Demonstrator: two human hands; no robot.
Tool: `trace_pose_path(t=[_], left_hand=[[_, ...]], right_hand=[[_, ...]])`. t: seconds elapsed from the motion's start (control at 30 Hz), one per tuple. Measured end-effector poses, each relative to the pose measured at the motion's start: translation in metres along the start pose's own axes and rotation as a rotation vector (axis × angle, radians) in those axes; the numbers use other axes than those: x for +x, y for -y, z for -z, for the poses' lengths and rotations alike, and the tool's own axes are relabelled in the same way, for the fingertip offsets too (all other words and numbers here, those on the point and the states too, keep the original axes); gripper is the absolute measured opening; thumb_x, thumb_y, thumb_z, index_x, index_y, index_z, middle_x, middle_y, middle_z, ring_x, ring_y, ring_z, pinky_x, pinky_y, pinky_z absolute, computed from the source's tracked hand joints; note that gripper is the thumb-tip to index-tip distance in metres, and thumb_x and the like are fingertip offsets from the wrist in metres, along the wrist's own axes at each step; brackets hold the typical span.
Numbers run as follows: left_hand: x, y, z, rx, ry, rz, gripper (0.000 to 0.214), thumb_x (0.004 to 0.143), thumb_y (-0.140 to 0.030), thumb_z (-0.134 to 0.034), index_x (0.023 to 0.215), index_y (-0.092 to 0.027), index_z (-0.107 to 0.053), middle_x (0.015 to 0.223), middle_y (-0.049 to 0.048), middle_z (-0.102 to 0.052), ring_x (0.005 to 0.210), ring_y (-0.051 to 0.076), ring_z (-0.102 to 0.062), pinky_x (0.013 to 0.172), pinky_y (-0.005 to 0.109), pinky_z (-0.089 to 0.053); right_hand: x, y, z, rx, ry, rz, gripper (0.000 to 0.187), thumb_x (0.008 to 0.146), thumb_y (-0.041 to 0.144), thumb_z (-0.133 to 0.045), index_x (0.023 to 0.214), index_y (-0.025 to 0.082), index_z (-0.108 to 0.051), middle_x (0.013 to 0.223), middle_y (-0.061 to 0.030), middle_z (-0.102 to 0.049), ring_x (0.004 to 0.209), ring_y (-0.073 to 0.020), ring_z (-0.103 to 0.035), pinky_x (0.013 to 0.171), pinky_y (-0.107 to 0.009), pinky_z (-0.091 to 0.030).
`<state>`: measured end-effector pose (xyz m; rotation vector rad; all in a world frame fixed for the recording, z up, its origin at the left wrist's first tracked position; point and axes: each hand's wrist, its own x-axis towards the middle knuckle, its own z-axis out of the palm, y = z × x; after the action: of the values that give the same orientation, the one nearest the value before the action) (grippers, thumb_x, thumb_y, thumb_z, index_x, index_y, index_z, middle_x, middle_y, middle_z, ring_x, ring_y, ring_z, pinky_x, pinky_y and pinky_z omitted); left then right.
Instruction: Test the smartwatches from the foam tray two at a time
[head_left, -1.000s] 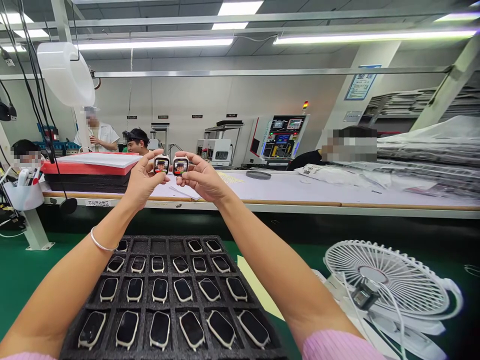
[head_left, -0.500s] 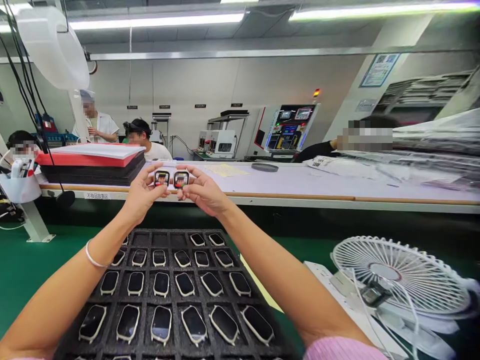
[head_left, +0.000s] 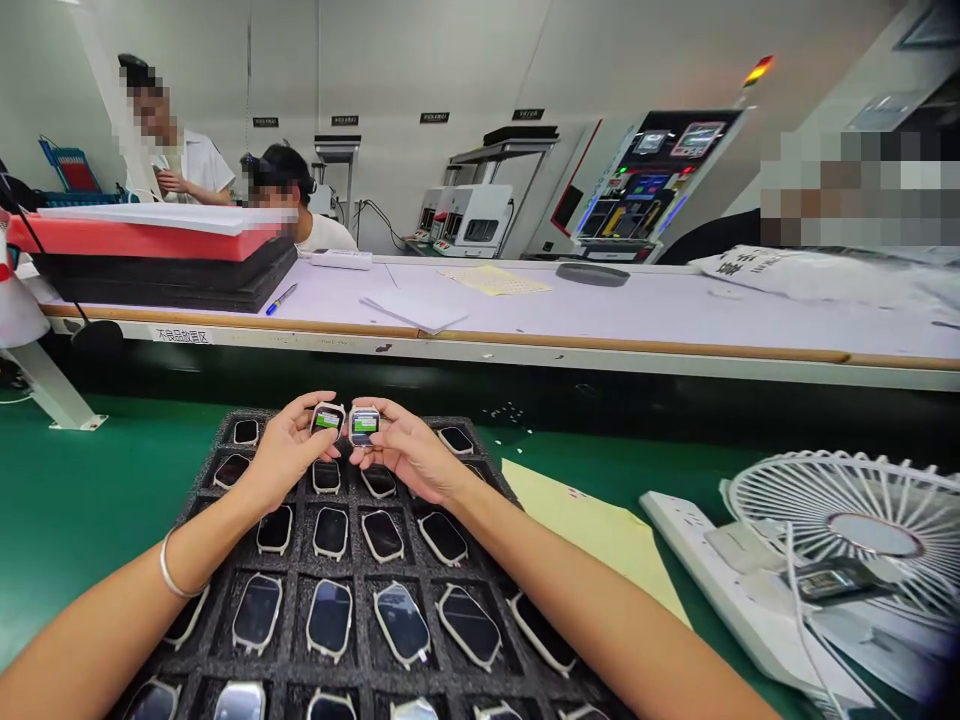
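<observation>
My left hand [head_left: 283,455] pinches a small watch body [head_left: 327,418] with a lit screen. My right hand [head_left: 405,455] pinches a second watch body [head_left: 364,425], also lit. The two are held side by side, just above the far end of a black foam tray [head_left: 352,640]. The tray's pockets hold several dark-screened watch bodies [head_left: 331,617]. A silver bangle sits on my left wrist.
A white desk fan [head_left: 855,545] and a white power strip [head_left: 720,580] lie at the right on the green mat, beside a yellow sheet [head_left: 592,525]. Behind runs a long white bench [head_left: 600,320] with stacked black trays [head_left: 165,270], papers and machines. Other people sit beyond it.
Both hands have come down from eye level to just over the tray, still holding the two watch bodies. The view has tilted downward. The screens now show green instead of a picture.
</observation>
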<state>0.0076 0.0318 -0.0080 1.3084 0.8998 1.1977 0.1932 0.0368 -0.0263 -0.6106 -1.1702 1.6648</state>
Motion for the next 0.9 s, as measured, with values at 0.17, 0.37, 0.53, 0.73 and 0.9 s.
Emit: trace_pose_path(t=[0.17, 0.37, 0.53, 0.73, 0.9], left_hand=[[0.001, 0.006, 0.0, 0.012, 0.007, -0.011, 0.046, 0.071, -0.026, -0.075, 0.115, -0.019, -0.062, 0.084, 0.0006, -0.069, 0.057, 0.01, -0.063, 0.055, 0.022, -0.051], [-0.002, 0.006, -0.001, -0.034, 0.032, 0.016, 0.052, 0.07, -0.019, -0.073, 0.12, -0.019, -0.059, 0.091, 0.0014, -0.069, 0.063, 0.011, -0.068, 0.063, 0.025, -0.055], [-0.004, 0.005, -0.002, -0.041, 0.048, 0.036, 0.049, 0.072, -0.021, -0.07, 0.12, -0.018, -0.059, 0.093, 0.002, -0.07, 0.064, 0.012, -0.07, 0.064, 0.025, -0.057], [-0.004, 0.006, -0.002, -0.036, 0.046, 0.055, 0.045, 0.074, -0.028, -0.071, 0.116, -0.016, -0.06, 0.087, 0.0017, -0.07, 0.06, 0.013, -0.07, 0.06, 0.025, -0.057], [-0.004, 0.008, -0.001, -0.082, 0.038, 0.071, 0.045, 0.074, -0.027, -0.072, 0.116, -0.017, -0.06, 0.085, 0.0005, -0.071, 0.063, 0.013, -0.071, 0.063, 0.025, -0.058]], right_hand=[[0.0, -0.002, 0.005, -0.01, 0.002, -0.02, 0.035, 0.079, 0.024, -0.07, 0.113, 0.021, -0.06, 0.093, -0.0052, -0.073, 0.065, -0.0147, -0.07, 0.063, -0.029, -0.055], [-0.004, -0.004, 0.008, 0.008, 0.024, -0.009, 0.043, 0.073, 0.011, -0.067, 0.113, 0.022, -0.061, 0.089, -0.0015, -0.071, 0.069, -0.0148, -0.071, 0.067, -0.029, -0.056], [-0.004, -0.007, 0.01, 0.005, 0.016, 0.007, 0.035, 0.077, 0.017, -0.069, 0.111, 0.021, -0.061, 0.082, 0.0, -0.069, 0.065, -0.0135, -0.069, 0.061, -0.027, -0.053], [-0.004, -0.011, 0.011, -0.02, 0.003, 0.001, 0.03, 0.081, 0.027, -0.072, 0.108, 0.021, -0.061, 0.081, 0.0006, -0.068, 0.06, -0.0115, -0.067, 0.056, -0.024, -0.05], [-0.006, -0.011, 0.009, -0.011, 0.018, -0.006, 0.036, 0.075, 0.013, -0.069, 0.11, 0.021, -0.06, 0.083, 0.001, -0.068, 0.065, -0.0127, -0.069, 0.06, -0.024, -0.051]])
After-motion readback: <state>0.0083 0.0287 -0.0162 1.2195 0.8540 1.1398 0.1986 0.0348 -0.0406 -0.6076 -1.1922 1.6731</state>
